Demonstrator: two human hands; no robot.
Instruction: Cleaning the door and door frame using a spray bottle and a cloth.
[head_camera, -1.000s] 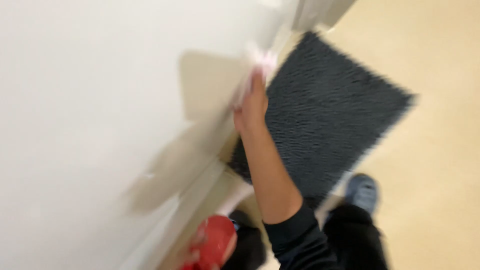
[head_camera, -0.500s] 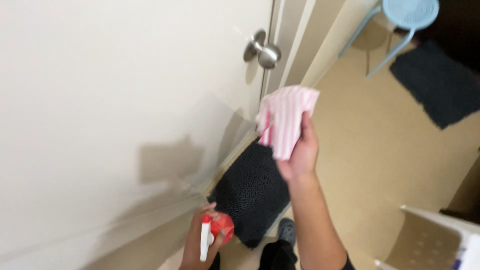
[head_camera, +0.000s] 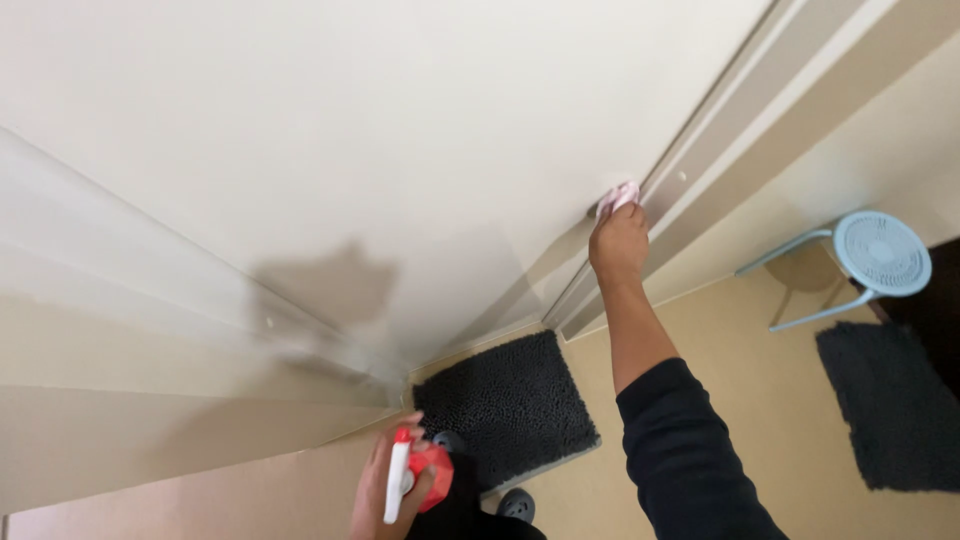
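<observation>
My right hand (head_camera: 618, 240) is raised against the white door (head_camera: 400, 150), close to its right edge. It presses a pink striped cloth (head_camera: 620, 195) on the door surface; most of the cloth is hidden behind the hand. The door knob cannot be seen. My left hand (head_camera: 385, 490) hangs low at the bottom of the view and grips a red spray bottle (head_camera: 425, 478) with a white trigger. My right sleeve is black.
A dark grey shaggy mat (head_camera: 505, 408) lies on the beige floor at the door's foot. A light blue stool (head_camera: 870, 260) stands at the right, with a second dark mat (head_camera: 895, 400) beside it. The door frame (head_camera: 720, 130) runs diagonally.
My right hand has moved up and closer to the door edge, and now presses the cloth on the door instead of holding it away from it. The view has swung, the knob is no longer visible.
</observation>
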